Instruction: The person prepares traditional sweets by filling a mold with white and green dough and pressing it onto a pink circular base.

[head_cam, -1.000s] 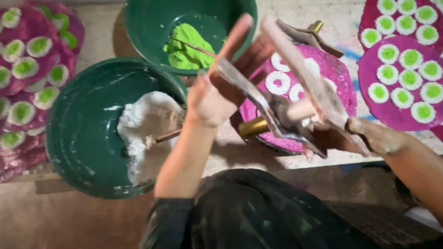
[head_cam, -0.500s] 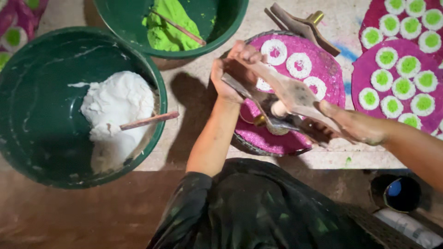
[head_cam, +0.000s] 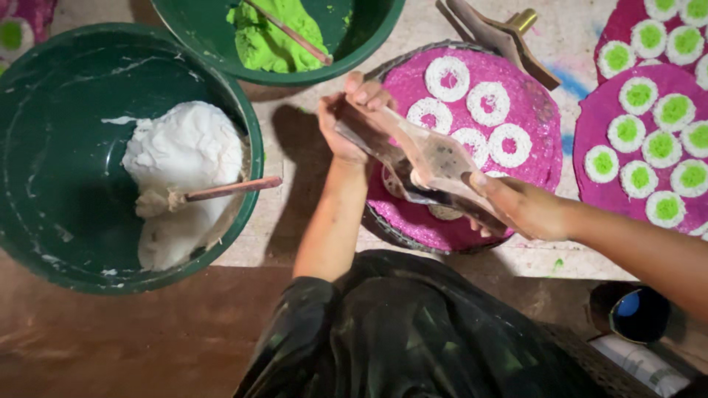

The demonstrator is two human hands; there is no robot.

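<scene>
Head view shows your left hand [head_cam: 346, 121] and right hand [head_cam: 520, 206] both closed around a flat wooden press [head_cam: 424, 158], fingers clamped on its two ends, held just above the near edge of a round pink tray [head_cam: 542, 110]. A small pale lump sits in the middle of the press, between your two grips. Beyond your fingertips, the tray carries several white rings [head_cam: 472, 110] with pink centres, and a good part of its near side is bare pink, so by the look of it the tray is partly filled with room left. To the right of your right hand, further pink trays [head_cam: 590, 133] hold white rings already filled with green, which look further along. A second wooden press [head_cam: 501, 37] lies past the tray, well apart from your fingers. Left of your left hand stands a green bowl of white paste [head_cam: 188, 158] with a stick [head_cam: 228, 189] in it; above it, another green bowl holds green paste [head_cam: 273, 37]. Below your right wrist lies a dark round container [head_cam: 634, 313] beside a white tube-shaped pack [head_cam: 638, 365]; no label is readable.
</scene>
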